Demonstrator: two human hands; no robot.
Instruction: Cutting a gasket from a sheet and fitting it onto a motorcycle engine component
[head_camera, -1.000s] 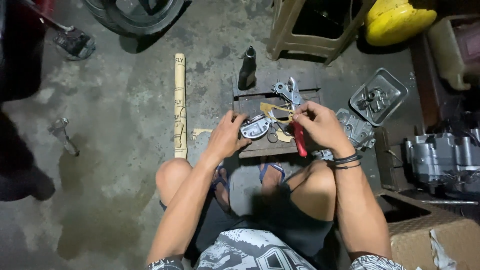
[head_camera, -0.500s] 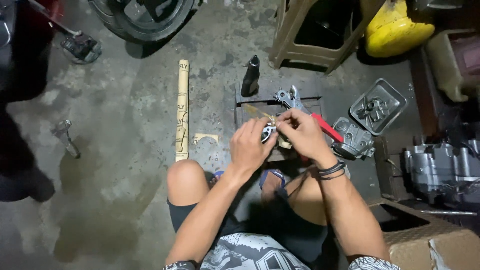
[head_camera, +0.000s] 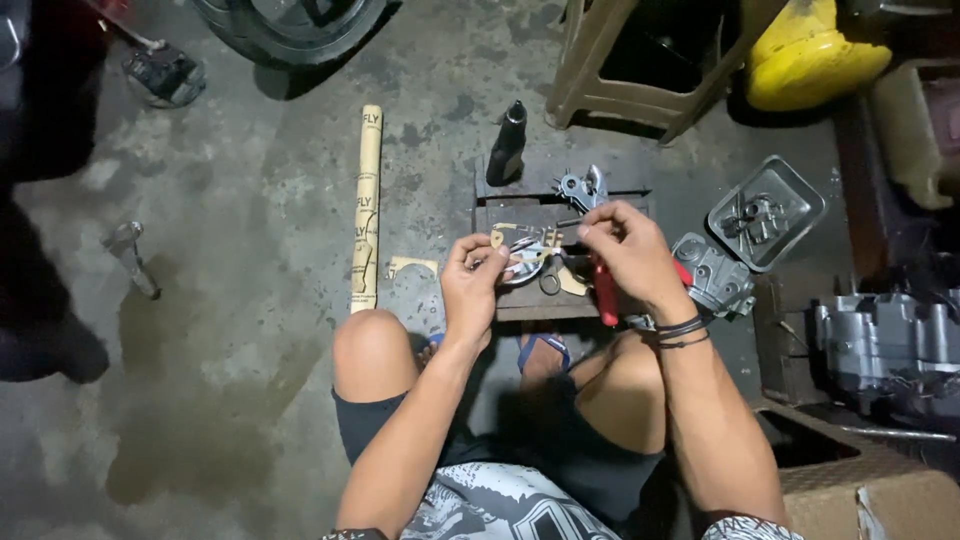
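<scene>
I sit low over a dark wooden board (head_camera: 520, 302) on the concrete floor. My left hand (head_camera: 475, 285) pinches a small silvery metal part (head_camera: 522, 268) with a thin tan gasket (head_camera: 515, 237) against it. My right hand (head_camera: 625, 255) pinches the right end of the same gasket with its fingertips. Under that hand, red-handled punch pliers (head_camera: 605, 295) lie on the board, with their metal head (head_camera: 583, 188) pointing away from me. Whether the right palm touches the pliers is hidden.
A tan rolled sheet (head_camera: 367, 205) and a cut gasket scrap (head_camera: 412, 267) lie to the left. A black bottle (head_camera: 508, 145) stands behind the board. On the right are a metal tray of parts (head_camera: 765, 212), a silver casing (head_camera: 712, 275), an engine block (head_camera: 890, 345) and a cardboard box (head_camera: 870, 495).
A second ago my right hand gripped the red pliers on the board. Both hands then came together on the part and gasket, and they have now spread slightly apart.
</scene>
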